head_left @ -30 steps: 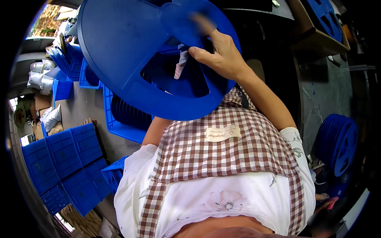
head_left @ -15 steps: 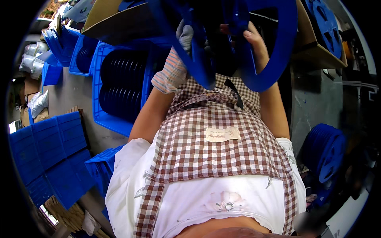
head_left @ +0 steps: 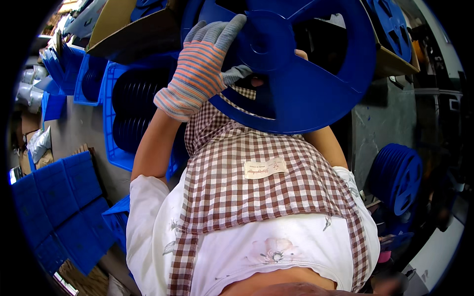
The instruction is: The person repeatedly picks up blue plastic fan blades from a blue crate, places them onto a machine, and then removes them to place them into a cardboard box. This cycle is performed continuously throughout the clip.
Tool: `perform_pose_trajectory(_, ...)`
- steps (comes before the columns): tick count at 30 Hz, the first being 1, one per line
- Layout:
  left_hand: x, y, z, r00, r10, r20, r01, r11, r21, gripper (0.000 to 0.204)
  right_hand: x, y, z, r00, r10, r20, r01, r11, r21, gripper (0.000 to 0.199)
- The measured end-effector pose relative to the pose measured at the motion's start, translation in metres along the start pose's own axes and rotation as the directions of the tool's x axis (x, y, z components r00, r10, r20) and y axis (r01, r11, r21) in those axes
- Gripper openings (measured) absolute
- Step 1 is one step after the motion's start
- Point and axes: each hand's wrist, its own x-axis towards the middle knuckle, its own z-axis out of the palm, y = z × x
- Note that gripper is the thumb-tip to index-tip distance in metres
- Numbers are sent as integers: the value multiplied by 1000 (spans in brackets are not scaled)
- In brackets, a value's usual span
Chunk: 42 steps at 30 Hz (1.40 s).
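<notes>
A large blue plastic reel flange [head_left: 316, 98], a disc with a round hub and wide cut-outs, faces me in front of my apron. My left hand [head_left: 200, 64], in a striped orange and grey glove, lies at the disc's left side. Its fingers stretch toward the hub, with the thumb spread apart below. Behind the disc, my right hand [head_left: 300, 54] supports it. Only fingertips show through the cut-outs; the disc hides the rest of that hand. Whether a second flange sits behind this one I cannot tell.
To the left, a blue crate [head_left: 109, 133] holds rows of black discs, and folded blue crates [head_left: 59, 192] stand lower down. Cardboard boxes [head_left: 133, 37] with blue reels flank the work at the top. A stack of blue reels [head_left: 397, 177] stands at the right.
Two blue flanges were held apart, edge-on, one by each hand. Now one broad face is turned toward me. My left hand has moved left and its fingers have straightened.
</notes>
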Motion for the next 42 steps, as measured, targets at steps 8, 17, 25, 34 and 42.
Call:
perform_pose_trajectory(8, -25, -7, 17, 931, -359, 71, 327, 731, -599, 77, 6, -6, -6, 999, -46, 2, 46, 990, -134, 72)
perform_pose_trajectory(17, -20, 39, 8, 824, -492, 279, 21, -467, -884, 70, 9, -20, 64, 973, -225, -56, 95, 606, -790, 65)
perform_pose_trajectory(25, -39, 21, 42, 833, -512, 209, 10, -364, -931, 67, 13, -25, 76, 973, -223, -59, 93, 615, -783, 62)
perform_pose_trajectory(34, -37, 18, 45, 832, -473, 289, -2, -524, -852, 62, 17, -21, 67, 980, -182, -76, 64, 657, -751, 64)
perform_pose_trajectory(42, -44, 16, 49, 826, -446, 345, -18, -633, -774, 58, 25, -8, 52, 962, -270, -42, 139, 618, -774, 68)
